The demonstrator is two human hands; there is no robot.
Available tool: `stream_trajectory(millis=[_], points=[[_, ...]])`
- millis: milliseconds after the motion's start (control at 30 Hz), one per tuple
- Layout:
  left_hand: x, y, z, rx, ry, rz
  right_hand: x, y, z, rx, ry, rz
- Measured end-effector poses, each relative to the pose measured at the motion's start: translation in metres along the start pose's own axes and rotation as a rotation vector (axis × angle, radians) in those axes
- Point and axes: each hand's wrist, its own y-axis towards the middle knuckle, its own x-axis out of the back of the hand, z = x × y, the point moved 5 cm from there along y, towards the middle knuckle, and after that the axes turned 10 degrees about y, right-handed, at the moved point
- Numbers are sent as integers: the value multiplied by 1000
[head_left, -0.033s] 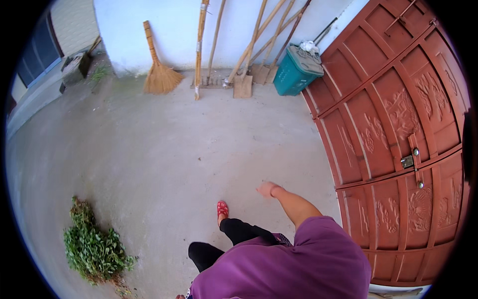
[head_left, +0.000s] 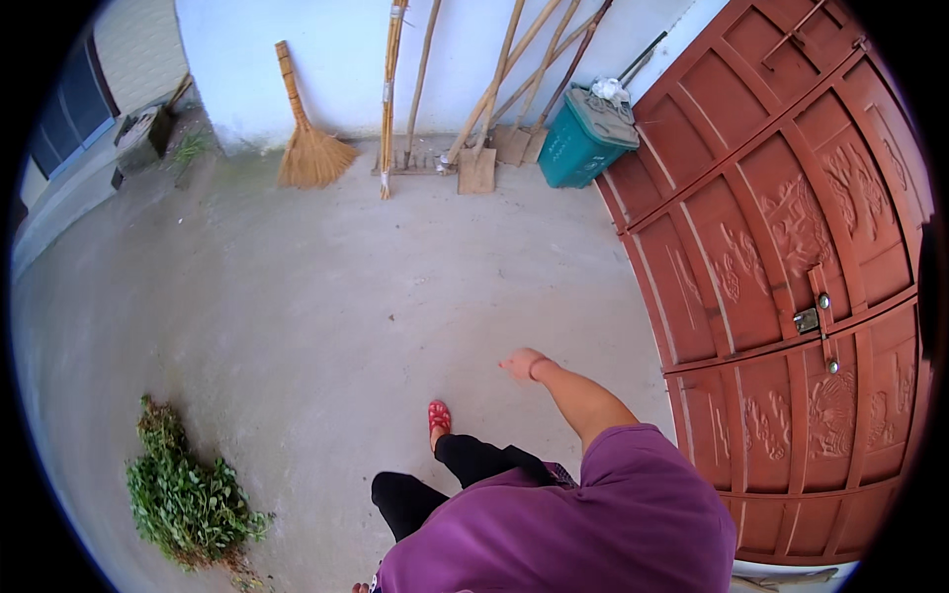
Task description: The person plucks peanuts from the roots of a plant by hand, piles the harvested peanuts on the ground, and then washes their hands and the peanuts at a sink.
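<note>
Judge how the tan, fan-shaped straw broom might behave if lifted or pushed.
The tan, fan-shaped straw broom would probably feel light, being thin straw. Its spread bristles would likely flex, while the bound handle seems stiff. Pushed sideways, it might topple, as it appears leaned against the white wall.

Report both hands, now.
Left hand: barely in view; cannot be told.
Right hand: no held thing visible; open or closed cannot be told.

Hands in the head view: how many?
2: the right hand out over the floor, right of the red shoe; the left hand at the lower edge, mostly cut off.
</note>
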Motion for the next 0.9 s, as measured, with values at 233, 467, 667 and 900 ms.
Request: stream_trajectory(millis=[233,467,667,900], points=[[-47,-12,-76,-7,19,113,98,101,-30,-193,339,-389],[-90,76,-226,-383,211,161,93,147,-76,-453,193,-144],[-244,-6,-382,-390,-127,430,48,261,-102,-290,191,-332],[-404,-98,-385,-2,-429,966,-22,393,-146,-420,342,-428]])
